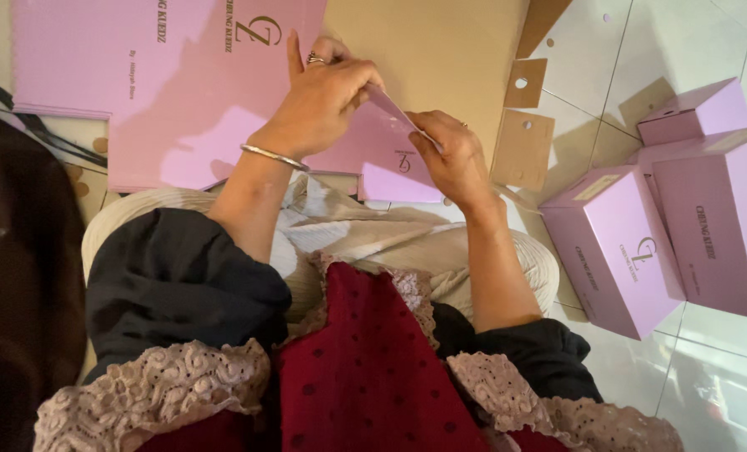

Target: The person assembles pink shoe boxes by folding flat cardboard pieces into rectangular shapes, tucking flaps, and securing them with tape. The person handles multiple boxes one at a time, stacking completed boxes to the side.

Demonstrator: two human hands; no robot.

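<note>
Both hands, left hand (319,100) and right hand (453,159), grip the pink flap (386,142); finished pink boxes (641,243) crowd the floor's (708,368) right edge.

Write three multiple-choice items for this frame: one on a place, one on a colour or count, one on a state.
1. Where do the folded pink boxes stand?
A. on the person's lap
B. on the tiled floor to the person's right
C. on a shelf

2. What colour is the flat cardboard sheet in the hands?
A. pink
B. green
C. white

3. How is that sheet held?
A. it lies untouched
B. in the left hand only
C. in the grip of both hands

Answers:
1. B, they sit on the pale floor tiles at right.
2. A, it matches the pink boxes.
3. C, the left hand and right hand both pinch its edge.
</note>
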